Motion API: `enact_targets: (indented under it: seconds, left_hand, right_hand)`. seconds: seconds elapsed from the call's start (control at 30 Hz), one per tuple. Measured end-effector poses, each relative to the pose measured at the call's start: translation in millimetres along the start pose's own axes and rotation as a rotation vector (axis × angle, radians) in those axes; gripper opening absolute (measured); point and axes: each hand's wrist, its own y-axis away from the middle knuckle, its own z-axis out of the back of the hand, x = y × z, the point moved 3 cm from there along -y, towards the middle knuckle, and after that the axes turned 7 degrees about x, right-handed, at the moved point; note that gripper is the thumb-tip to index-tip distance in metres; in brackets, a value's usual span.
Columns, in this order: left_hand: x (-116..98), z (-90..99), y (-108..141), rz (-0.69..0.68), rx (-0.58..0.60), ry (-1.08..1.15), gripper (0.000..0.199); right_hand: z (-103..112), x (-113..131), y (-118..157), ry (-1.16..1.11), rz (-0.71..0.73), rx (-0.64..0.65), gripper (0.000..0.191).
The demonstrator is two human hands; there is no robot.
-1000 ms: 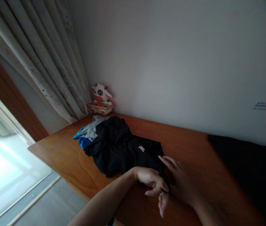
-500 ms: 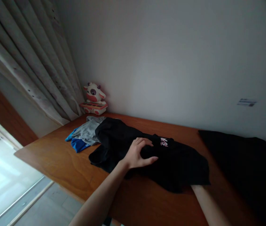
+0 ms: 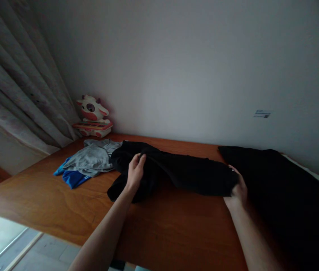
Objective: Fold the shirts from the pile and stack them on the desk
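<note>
A long black garment lies across the wooden table, bunched at its left and stretched toward the right; whether it is a shirt or trousers I cannot tell. My left hand pinches a fold of its fabric near the middle. At the right end, my right hand is closed round the garment's edge, its fingers slightly blurred and partly hidden by cloth. A grey piece of clothing touches the bunched left part, and a blue cloth pokes out beneath the grey one.
The wooden table runs along a plain wall. A toy cow with a keyboard stands at the back left, near a pale curtain. A large black cloth covers the right side, with something white along its back edge.
My left hand has moved left and closed on the fabric. My right hand has come out from under the garment and grips its right end. The pink print is no longer visible. The view has shifted right.
</note>
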Motion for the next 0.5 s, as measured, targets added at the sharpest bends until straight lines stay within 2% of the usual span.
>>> enact_targets:
  seconds: [0.07, 0.1, 0.17, 0.2, 0.27, 0.3, 0.37, 0.4, 0.43, 0.47, 0.5]
  left_hand:
    - [-2.1, 9.6, -7.6, 0.125, -0.152, 0.278, 0.033]
    - [-3.5, 10.5, -8.6, 0.190, -0.195, 0.385, 0.032]
    - [-7.6, 4.4, -4.5, 0.287, -0.194, 0.522, 0.034]
    - [-10.4, -2.3, 0.4, 0.307, -0.143, 0.557, 0.036]
    - [-17.2, -20.6, 15.5, 0.304, 0.053, 0.557, 0.040]
    - [-20.9, -31.5, 25.1, 0.290, 0.204, 0.522, 0.041]
    - [-27.8, -54.1, 47.3, 0.252, 0.582, 0.413, 0.040]
    - [-30.5, -63.9, 58.4, 0.232, 0.775, 0.366, 0.040]
    - [-32.5, -71.4, 67.9, 0.210, 0.937, 0.335, 0.040]
    - [-33.5, -76.3, 74.5, 0.190, 1.045, 0.316, 0.040]
    - [-33.5, -78.3, 77.1, 0.166, 1.079, 0.300, 0.041]
  right_hand:
    - [-2.1, 3.9, 5.3, -0.095, -0.043, -0.068, 0.043]
    - [-4.9, 6.8, 7.2, -0.107, -0.057, -0.045, 0.041]
    - [-13.5, 13.4, 12.2, -0.076, -0.053, 0.103, 0.037]
    - [-19.1, 15.9, 16.7, -0.030, -0.043, 0.204, 0.040]
    - [-33.6, 18.0, 31.2, 0.137, -0.003, 0.416, 0.059]
    - [-42.1, 17.5, 40.6, 0.252, 0.035, 0.509, 0.071]
    - [-59.2, 13.7, 59.7, 0.503, 0.129, 0.628, 0.089]
    - [-66.7, 10.5, 67.4, 0.615, 0.163, 0.662, 0.086]
    - [-72.5, 6.6, 73.0, 0.701, 0.177, 0.685, 0.074]
    - [-76.3, 2.2, 75.9, 0.750, 0.166, 0.704, 0.059]
    - [-77.4, -1.9, 75.5, 0.751, 0.138, 0.699, 0.045]
